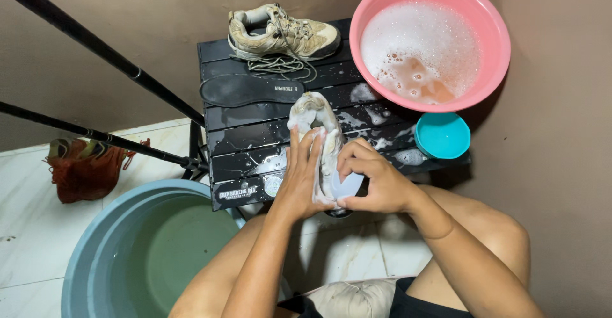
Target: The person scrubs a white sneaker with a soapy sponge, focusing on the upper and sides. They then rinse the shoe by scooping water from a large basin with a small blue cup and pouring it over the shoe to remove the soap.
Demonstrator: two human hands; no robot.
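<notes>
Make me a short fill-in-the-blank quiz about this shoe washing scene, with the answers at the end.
1. The left hand holds a soapy ____ over the black table.
2. The foamy water sits in a ____ basin.
3. The small bowl beside that basin is ____.
4. The insole lies in front of the other, ____ shoe.

Missing words: shoe; pink; teal; beige
</notes>
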